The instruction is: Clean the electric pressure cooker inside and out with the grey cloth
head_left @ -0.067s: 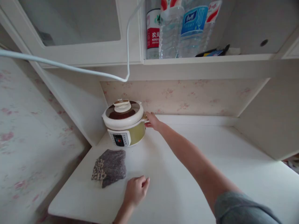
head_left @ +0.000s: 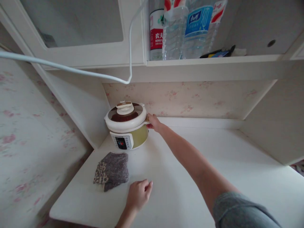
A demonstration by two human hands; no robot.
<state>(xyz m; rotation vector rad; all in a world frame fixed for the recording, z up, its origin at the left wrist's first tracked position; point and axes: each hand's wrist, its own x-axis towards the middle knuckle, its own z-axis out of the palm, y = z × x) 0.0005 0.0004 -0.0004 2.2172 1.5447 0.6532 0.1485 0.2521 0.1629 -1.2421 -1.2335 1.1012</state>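
A white and green electric pressure cooker (head_left: 140, 136) stands at the back left of the white tabletop (head_left: 175, 177), its lid on and its front display lit. My right hand (head_left: 154, 123) reaches across and has its fingers closed around the cooker's right side handle. In front of the cooker lies a folded grey-purple cloth (head_left: 116, 171) with a patterned patch at its left end. Just right of the cloth, my left hand (head_left: 139, 193) is held in a loose fist over the tabletop. Nothing shows in it.
Overhead, a shelf (head_left: 213, 60) holds several plastic bottles (head_left: 174, 34) and some small dark items. A white cable (head_left: 95, 74) hangs across the upper left, in front of the cabinet door (head_left: 95, 53). Side panels and a flowered wall close in the tabletop's back.
My right forearm has shifted slightly left and the fingers sit a little closer around the handle. The cooker, the cloth and my left hand look unmoved.
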